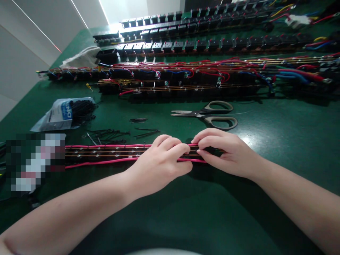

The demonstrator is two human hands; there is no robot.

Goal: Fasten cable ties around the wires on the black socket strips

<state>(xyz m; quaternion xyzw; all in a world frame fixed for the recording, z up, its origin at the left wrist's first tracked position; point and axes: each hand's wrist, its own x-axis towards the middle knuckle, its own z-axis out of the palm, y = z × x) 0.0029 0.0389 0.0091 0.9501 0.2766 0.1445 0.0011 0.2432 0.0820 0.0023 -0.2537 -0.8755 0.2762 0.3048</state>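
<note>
A long, narrow power strip assembly [106, 154] lies across the near part of the table, with brass-coloured bars along it and a pink wire [102, 163] on each long side. My left hand [164, 156] rests over it, fingers curled round its edges. Just to the right, my right hand [225, 150] has thumb and fingertips brought together at the strip's upper wire; whatever is between them is too small to make out. Loose black cable ties [110, 135] lie beyond the strip. Scissors [196, 113] with grey-black handles lie partly open beyond my hands.
A clear plastic bag [54, 115] of black cable ties lies at left. Across the back stretch rows of black socket strips [177, 46] and wired assemblies [159, 74] with red and blue leads. A white cloth [82, 56] lies at back left. A pixelated patch covers the near left.
</note>
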